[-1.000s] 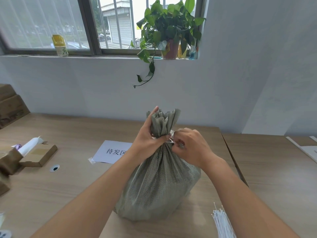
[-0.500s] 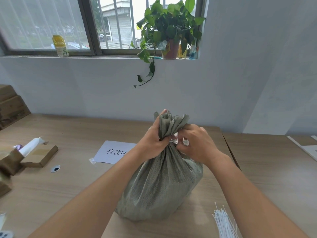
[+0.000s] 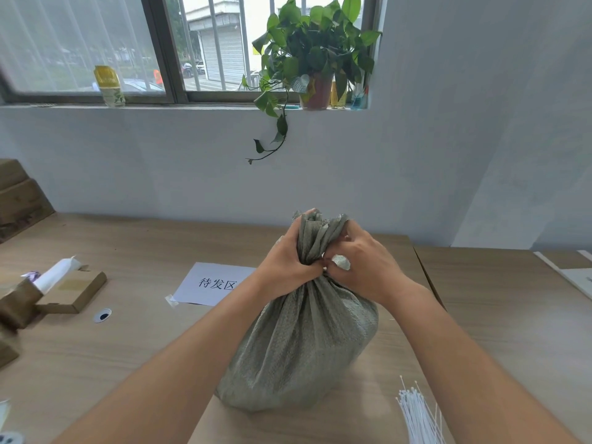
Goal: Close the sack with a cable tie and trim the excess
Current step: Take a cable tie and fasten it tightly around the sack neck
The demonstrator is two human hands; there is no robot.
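A grey-green woven sack (image 3: 304, 344) stands upright on the wooden table (image 3: 134, 344), its mouth bunched into a neck. My left hand (image 3: 285, 261) wraps the neck from the left, fingers reaching up to the top of the bunched fabric. On the right side of the neck my right hand (image 3: 358, 264) is closed, pinching at the spot where the neck is gathered. A small pale bit shows between my fingers there; I cannot tell whether it is the cable tie. A bundle of white cable ties (image 3: 419, 415) lies on the table at the lower right.
A paper label with printed characters (image 3: 214, 283) lies left of the sack. Cardboard boxes (image 3: 70, 290) and a white roll sit at the left. A second table (image 3: 512, 315) adjoins on the right. Behind the sack the wall rises, with a trailing potted plant (image 3: 314, 56) on the sill.
Both hands have shifted up the sack's neck and squeezed it tighter. The fanned-out top of the sack is now crumpled lower, mostly covered by my fingers.
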